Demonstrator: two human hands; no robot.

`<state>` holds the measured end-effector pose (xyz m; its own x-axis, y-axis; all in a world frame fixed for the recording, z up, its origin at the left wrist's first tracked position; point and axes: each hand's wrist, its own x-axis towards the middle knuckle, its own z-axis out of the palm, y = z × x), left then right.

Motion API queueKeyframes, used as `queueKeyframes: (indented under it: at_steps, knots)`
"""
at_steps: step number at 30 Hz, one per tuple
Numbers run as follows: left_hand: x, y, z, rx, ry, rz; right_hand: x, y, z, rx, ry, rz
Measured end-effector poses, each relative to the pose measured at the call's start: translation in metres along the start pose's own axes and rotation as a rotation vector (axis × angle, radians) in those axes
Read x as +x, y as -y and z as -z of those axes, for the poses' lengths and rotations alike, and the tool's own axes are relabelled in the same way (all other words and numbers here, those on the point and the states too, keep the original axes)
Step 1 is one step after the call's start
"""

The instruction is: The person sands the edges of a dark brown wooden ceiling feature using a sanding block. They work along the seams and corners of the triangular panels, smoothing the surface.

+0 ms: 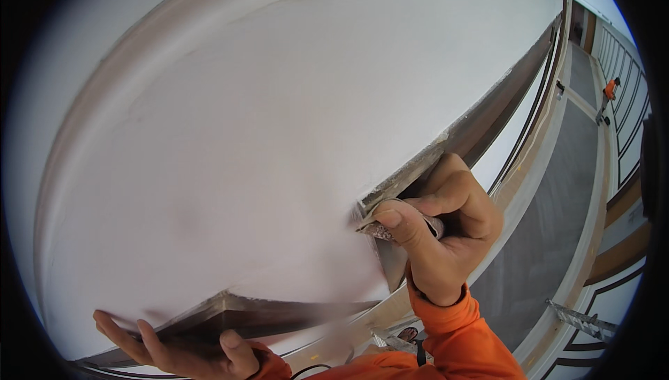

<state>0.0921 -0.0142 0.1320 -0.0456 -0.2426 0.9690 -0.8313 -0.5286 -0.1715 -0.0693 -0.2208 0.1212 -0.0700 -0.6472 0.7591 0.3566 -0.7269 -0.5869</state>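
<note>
A broad white plastered surface (pixel 265 136) fills most of the head view. A rough, chipped edge (pixel 411 174) runs along its right side, with a darker recess behind. My right hand (pixel 446 223) pinches a small folded sheet that looks like sandpaper (pixel 382 231) between thumb and bent fingers, right at the edge's corner. At the lower left, my left hand (pixel 178 352) is palm up with fingers spread. It holds nothing and lies close beside another rough edge (pixel 226 302). Whether its fingers touch that edge I cannot tell.
Far below on the right stretches a grey floor (pixel 533 261) with pale borders. A person in orange (pixel 610 90) is on that side in the distance. A metal ladder (pixel 582 319) leans in at the lower right. Dark-lined white panelling (pixel 620 101) runs along the far right.
</note>
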Motion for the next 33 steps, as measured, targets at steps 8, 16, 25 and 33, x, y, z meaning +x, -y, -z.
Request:
queueKeyframes:
  at_steps: [8, 16, 25, 33]
  knots:
    - [-0.001, -0.002, 0.001, 0.063, 0.014, 0.002, -0.003, -0.011, 0.005, 0.054, 0.004, 0.050]
    - [0.000, -0.009, -0.001, 0.063, 0.003, 0.027, -0.002, -0.007, 0.001, 0.055, -0.008, 0.095]
    - [-0.001, 0.000, 0.001, 0.022, 0.029, -0.012, -0.001, -0.011, 0.013, 0.016, -0.015, 0.101]
    - [-0.002, -0.003, 0.003, 0.075, 0.023, 0.002, -0.002, -0.015, 0.023, 0.197, -0.156, -0.155]
